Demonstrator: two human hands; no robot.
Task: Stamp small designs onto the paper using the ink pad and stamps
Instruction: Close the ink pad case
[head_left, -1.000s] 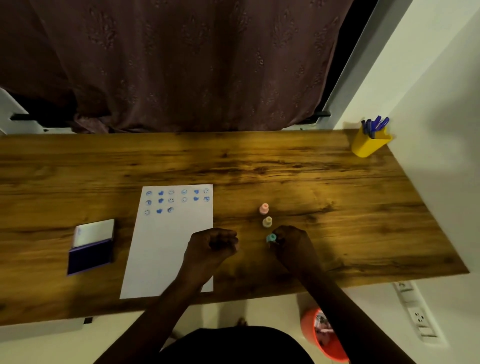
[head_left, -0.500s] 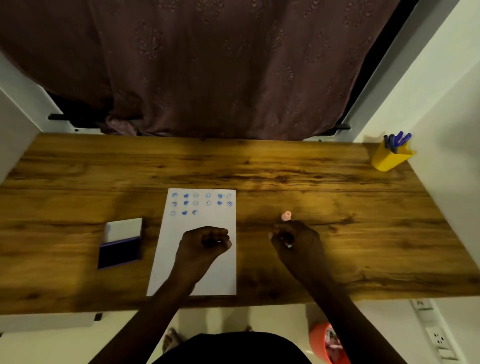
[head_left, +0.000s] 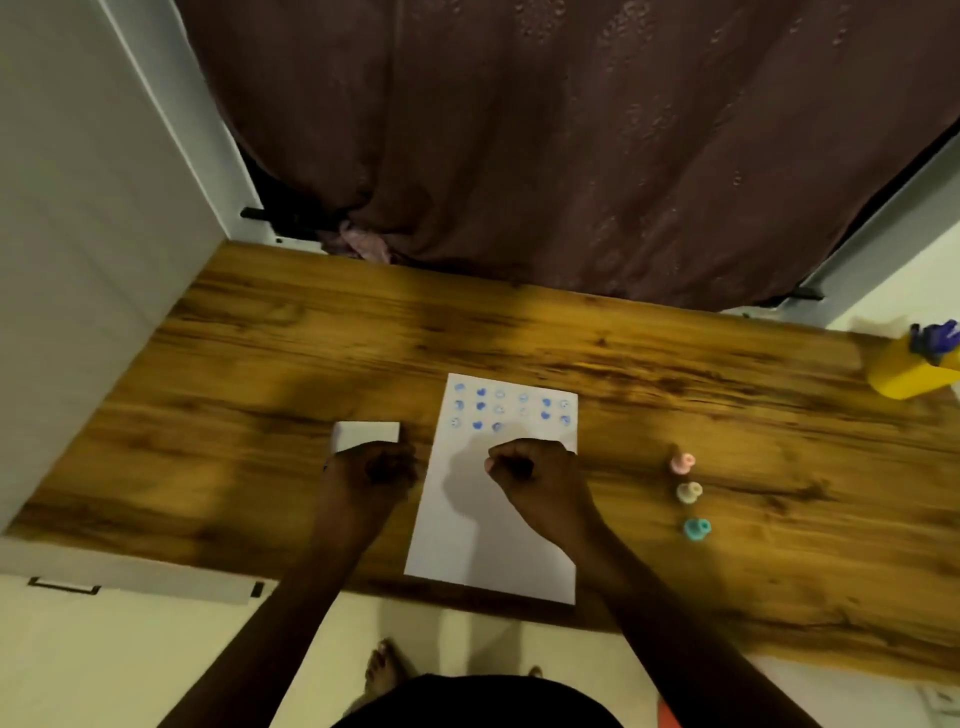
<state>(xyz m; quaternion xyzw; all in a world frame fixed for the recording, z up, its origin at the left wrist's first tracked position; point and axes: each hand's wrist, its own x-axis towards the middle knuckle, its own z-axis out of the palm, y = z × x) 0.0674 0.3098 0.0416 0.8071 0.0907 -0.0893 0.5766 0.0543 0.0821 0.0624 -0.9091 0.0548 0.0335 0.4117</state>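
Left hand (head_left: 371, 470) curled over ink pad (head_left: 366, 434) | right hand (head_left: 535, 473) fisted above paper (head_left: 493, 519) (contents of either fist hidden) | three stamps (head_left: 689, 492) stand apart, right.

Both forearms are bare with no sleeves, the black garment (head_left: 478, 701) covers the torso, and one bare foot (head_left: 382, 670) shows.

Dim, warm light is falling on the scene from above, leaving both hands nearly black and hiding what the fingers are doing. The right hand (head_left: 535, 473) is casting a soft grey shadow leftward onto the white paper (head_left: 493, 530), the brightest surface here. Motion blur is smearing the yellow cup (head_left: 906, 371) and the stamped marks. Wide-angle distortion is tilting the worktop (head_left: 727, 415) and bending the walls at the edges.
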